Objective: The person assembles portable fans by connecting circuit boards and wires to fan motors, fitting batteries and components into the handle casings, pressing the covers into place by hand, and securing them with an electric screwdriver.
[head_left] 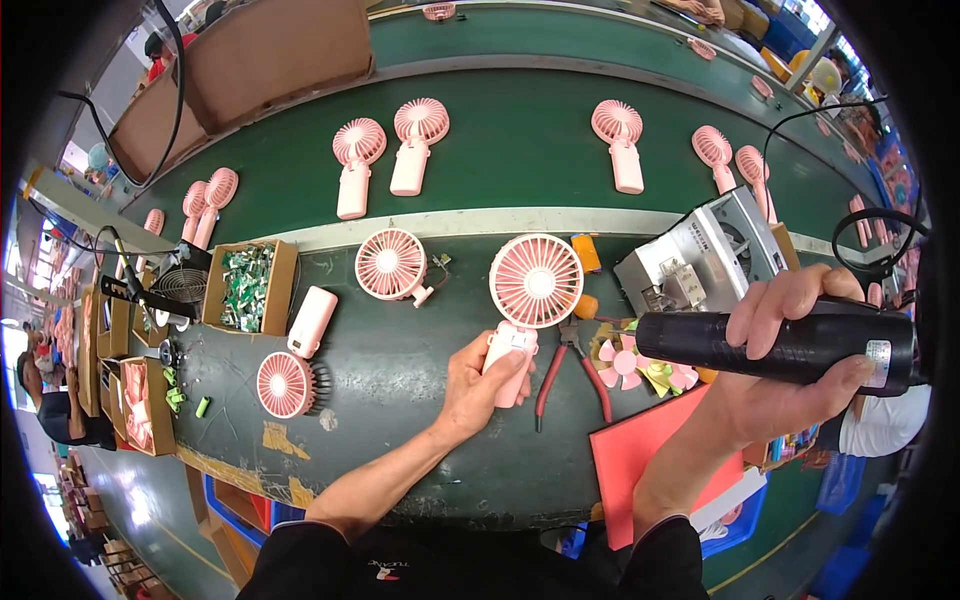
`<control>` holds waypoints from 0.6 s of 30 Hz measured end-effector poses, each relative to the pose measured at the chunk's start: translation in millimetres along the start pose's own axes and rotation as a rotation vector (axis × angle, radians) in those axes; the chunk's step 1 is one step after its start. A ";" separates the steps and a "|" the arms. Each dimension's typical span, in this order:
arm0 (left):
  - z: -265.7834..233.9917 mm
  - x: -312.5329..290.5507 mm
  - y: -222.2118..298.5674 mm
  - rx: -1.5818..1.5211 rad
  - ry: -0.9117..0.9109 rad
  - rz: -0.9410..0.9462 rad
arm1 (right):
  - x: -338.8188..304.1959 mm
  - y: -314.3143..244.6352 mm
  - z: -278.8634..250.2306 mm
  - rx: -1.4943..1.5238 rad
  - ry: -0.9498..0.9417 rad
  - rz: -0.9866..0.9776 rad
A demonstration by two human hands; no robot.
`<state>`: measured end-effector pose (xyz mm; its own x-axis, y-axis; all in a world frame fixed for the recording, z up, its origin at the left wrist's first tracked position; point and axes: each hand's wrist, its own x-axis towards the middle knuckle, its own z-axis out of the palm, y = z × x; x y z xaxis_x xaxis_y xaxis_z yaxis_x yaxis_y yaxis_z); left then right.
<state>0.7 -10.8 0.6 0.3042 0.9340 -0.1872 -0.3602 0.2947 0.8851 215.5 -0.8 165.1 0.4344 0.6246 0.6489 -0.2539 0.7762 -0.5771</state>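
Centre frame, the left hand point(472, 388) pinches a pink fan point(537, 281) by its handle point(511, 352); frame right, the right hand point(775, 402) wraps a black power tool point(685, 341).

Should the left grip loosen, the fan could twist, letting a careless swing of the power tool scrape its plastic.

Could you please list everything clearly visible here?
Bench: one, green, centre
Belt: one, green, behind bench
Assembled fans: several, pink, on belt
Held fan: one, pink, centre
Fan heads: two, pink, left of centre
Fan handle: one, pink, bench left
Circuit boards: many, green, in cardboard box
Pliers: one, red-handled, right of held fan
Impellers: several, pink and yellow, beside pliers
Metal device: one, silver, bench right
Sheet: one, red, right front
Power tool: one, black, right
People: several, mixed clothing, background
Left hand: one, black sleeve, on held fan
Right hand: one, black sleeve, on power tool
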 end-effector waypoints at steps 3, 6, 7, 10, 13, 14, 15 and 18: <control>0.0 0.6 2.7 0.014 0.004 -0.005 | 0.6 2.6 -1.5 -0.032 -0.033 0.027; 0.5 2.0 3.8 0.011 0.014 -0.002 | 0.9 6.7 -0.3 -0.035 -0.058 0.032; 1.0 2.2 4.4 0.009 0.022 0.002 | 1.1 7.2 0.2 -0.023 -0.055 0.037; 0.6 2.4 10.2 0.025 -0.004 -0.021 | 1.4 2.5 4.0 -0.032 -0.016 0.047; 3.3 3.7 6.7 -0.027 -0.027 -0.017 | 0.0 -4.6 3.6 -0.052 0.030 0.043; 6.0 3.9 3.4 -0.050 -0.005 -0.035 | -0.3 -6.1 3.1 -0.054 0.033 0.047; 7.6 5.4 1.9 -0.078 0.026 -0.057 | -1.6 -6.7 1.8 -0.090 0.042 0.053; 16.8 18.2 10.6 -0.080 0.060 -0.099 | -1.2 -15.6 -2.7 -0.082 0.064 0.038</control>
<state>17.2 6.0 13.7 0.2894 0.9093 -0.2991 -0.4009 0.3989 0.8247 221.3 -13.9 172.0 0.4811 0.6445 0.5943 -0.2006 0.7408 -0.6410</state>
